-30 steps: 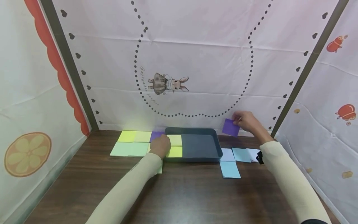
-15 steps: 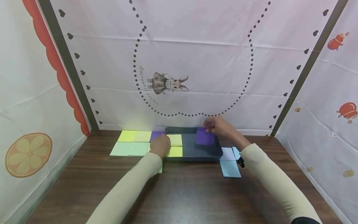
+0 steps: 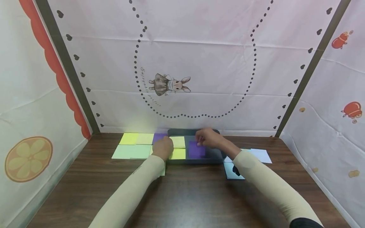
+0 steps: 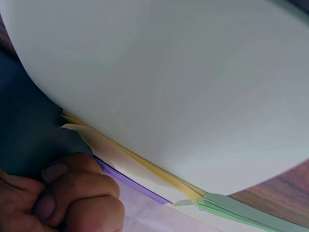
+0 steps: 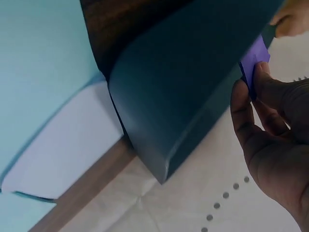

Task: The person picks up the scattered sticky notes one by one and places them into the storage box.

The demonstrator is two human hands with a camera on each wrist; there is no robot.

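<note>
A: From your head camera, where do things stand?

B: Your right hand [image 3: 209, 138] pinches a purple sheet [image 3: 196, 149] and has it low over the floor of the dark tray [image 3: 212, 155], just beside the two yellow sheets [image 3: 178, 148] that already lie in the tray's left half. I'd judge that two sheets are placed, a third is nearly down, and room is left on the tray's right side. Your left hand [image 3: 163, 148] rests clenched at the tray's left edge, on the papers there.

A: And outside the tray?

B: On the counter [image 3: 182, 196], left of the tray, lie yellow, pale green and purple sheets [image 3: 137, 145]. To the right lie light blue and white sheets [image 3: 258, 155], partly behind your sleeve. Nothing stands between the purple sheet and the tray floor.

A: The left wrist view?

B: Mostly a pale blur. Your left hand [image 4: 63, 200] shows at the bottom, fingers curled tight beside the stacked edges of yellow, purple and green paper [image 4: 159, 186]. I cannot tell whether it holds any of them.

A: The right wrist?

B: The rounded corner of the tray [image 5: 178, 116] fills the frame, with light blue paper [image 5: 43, 72] beneath it. Your right hand [image 5: 273, 125] grips the purple sheet [image 5: 253, 60] by its edge, just above the tray rim.
</note>
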